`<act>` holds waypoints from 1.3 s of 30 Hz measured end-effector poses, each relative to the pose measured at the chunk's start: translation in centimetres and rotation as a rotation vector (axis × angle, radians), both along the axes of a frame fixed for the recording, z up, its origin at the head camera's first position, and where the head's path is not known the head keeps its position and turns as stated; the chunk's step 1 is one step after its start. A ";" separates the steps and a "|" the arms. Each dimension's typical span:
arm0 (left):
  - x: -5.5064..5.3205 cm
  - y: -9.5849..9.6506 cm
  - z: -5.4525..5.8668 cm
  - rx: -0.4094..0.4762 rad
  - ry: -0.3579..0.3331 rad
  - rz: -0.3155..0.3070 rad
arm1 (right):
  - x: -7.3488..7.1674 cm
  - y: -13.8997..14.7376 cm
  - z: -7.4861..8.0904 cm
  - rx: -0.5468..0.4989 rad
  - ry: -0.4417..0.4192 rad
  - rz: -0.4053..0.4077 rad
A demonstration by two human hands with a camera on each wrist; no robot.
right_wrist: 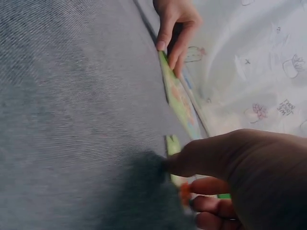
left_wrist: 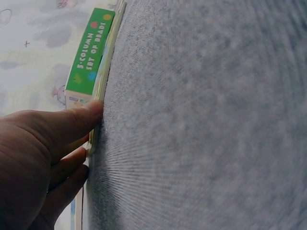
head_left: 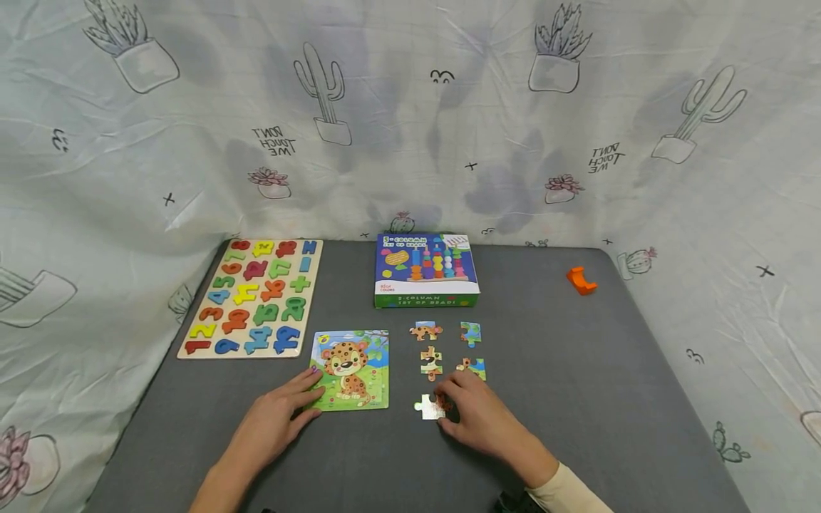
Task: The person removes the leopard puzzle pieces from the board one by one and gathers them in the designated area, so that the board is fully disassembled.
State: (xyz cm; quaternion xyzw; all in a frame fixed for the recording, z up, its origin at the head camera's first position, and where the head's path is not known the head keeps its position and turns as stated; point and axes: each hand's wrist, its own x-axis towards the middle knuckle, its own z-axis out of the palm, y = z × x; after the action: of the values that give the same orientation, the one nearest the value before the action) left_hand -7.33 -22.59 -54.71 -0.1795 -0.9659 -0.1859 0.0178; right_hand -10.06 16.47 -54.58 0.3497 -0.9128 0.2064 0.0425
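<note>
Spotted orange leopard puzzle [head_left: 349, 370], grey tabletop [head_left: 577, 392]

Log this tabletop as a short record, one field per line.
Surface: gray table
Left hand: touches the leopard board at its left side
Right hand: pinches a puzzle piece
Other loose pieces: four, right of the leopard board; one partly hidden by the right hand
Number board: at the left, bearing colored numbers
Box: at the back, printed "5-column set of beads"
Orange object: far right; identity unclear
</note>
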 end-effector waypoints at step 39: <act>0.2 -0.2 -0.1 0.080 0.047 -0.007 | -9.1 -18.4 0.8 0.066 -0.152 0.055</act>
State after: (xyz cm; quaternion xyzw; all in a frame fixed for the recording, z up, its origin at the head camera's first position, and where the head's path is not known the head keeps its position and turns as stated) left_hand -7.17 -22.81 -54.79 -0.1864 -0.9563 -0.2201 0.0471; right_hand -19.21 -1.97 -53.79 0.3591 -0.9098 0.2033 -0.0440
